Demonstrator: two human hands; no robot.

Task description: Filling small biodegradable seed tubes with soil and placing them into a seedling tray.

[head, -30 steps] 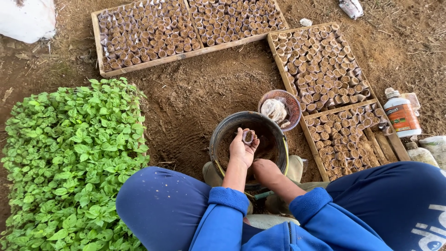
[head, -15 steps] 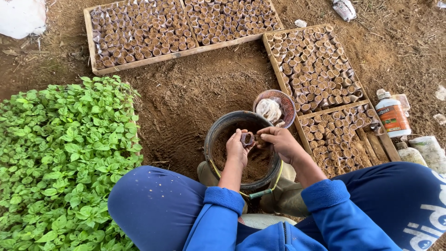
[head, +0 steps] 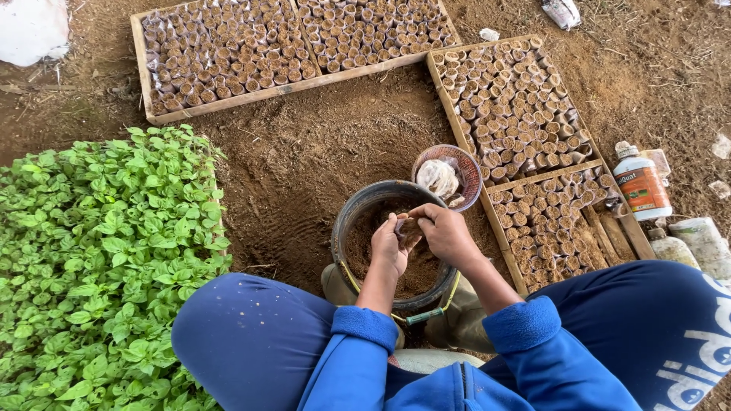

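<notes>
Soil-filled bucket (head: 358,221), small pot (head: 409,228) above

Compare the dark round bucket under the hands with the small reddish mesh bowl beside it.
The dark round bucket is larger and deeper than the small reddish mesh bowl. The bucket holds loose brown soil, while the bowl holds a crumpled pale bundle. The left hand and right hand work over the bucket, pinching a small soil-filled pot; no hand touches the bowl. Both are round, open-topped and sit on the bare earth.
</notes>
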